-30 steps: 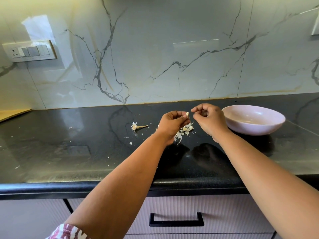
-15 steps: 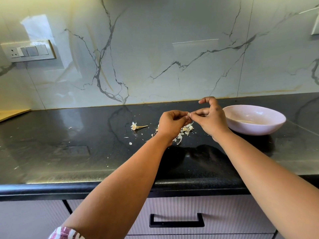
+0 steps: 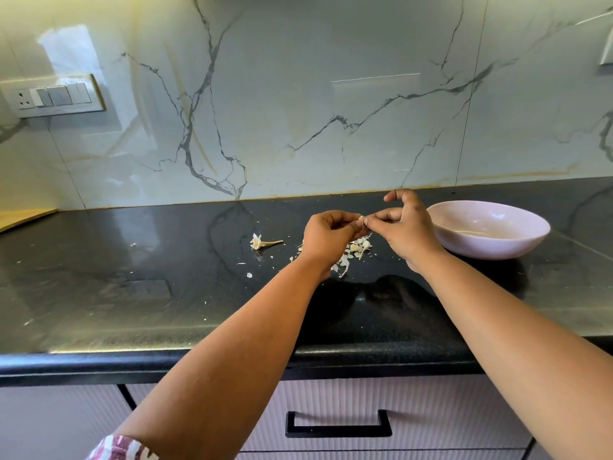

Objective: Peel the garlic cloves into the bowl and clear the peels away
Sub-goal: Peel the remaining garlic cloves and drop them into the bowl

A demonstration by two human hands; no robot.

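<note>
Above the near-middle of the black counter (image 3: 139,293), one small pale garlic clove (image 3: 362,220) is pinched from both sides: the left hand (image 3: 326,239) curls round it, and the right hand (image 3: 406,229) nips it with thumb and a fingertip, index finger raised. Most of the clove is hidden between the fingers. One heap of papery peels (image 3: 355,252) lies beneath, partly covered. One pink bowl (image 3: 487,229) sits right; one dried stem (image 3: 263,242) lies left.

Counter (image 3: 132,293) glossy black speckled stone; wall (image 3: 331,111) polished veined marble; bowl (image 3: 497,250) smooth pink glaze; peels (image 3: 351,254) papery.
</note>
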